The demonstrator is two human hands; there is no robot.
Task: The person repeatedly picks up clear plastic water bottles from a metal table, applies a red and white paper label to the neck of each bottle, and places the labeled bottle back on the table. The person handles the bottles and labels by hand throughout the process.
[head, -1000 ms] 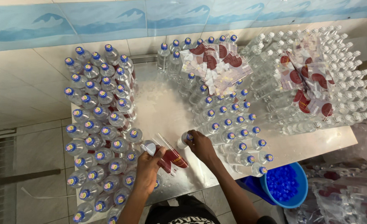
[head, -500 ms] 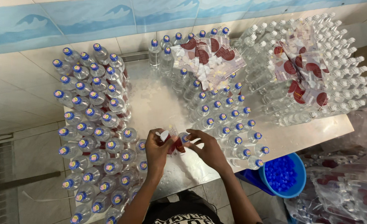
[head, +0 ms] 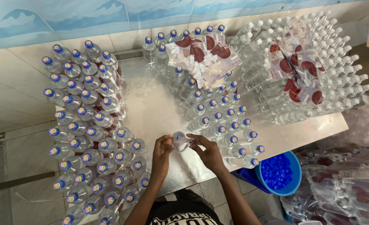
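Your left hand [head: 162, 151] and right hand [head: 209, 151] both grip one clear bottle [head: 180, 141], held tilted just above the worktop [head: 151, 112]. Capped bottles [head: 88, 137] stand close on both sides. A wide elbow movement could probably topple them.
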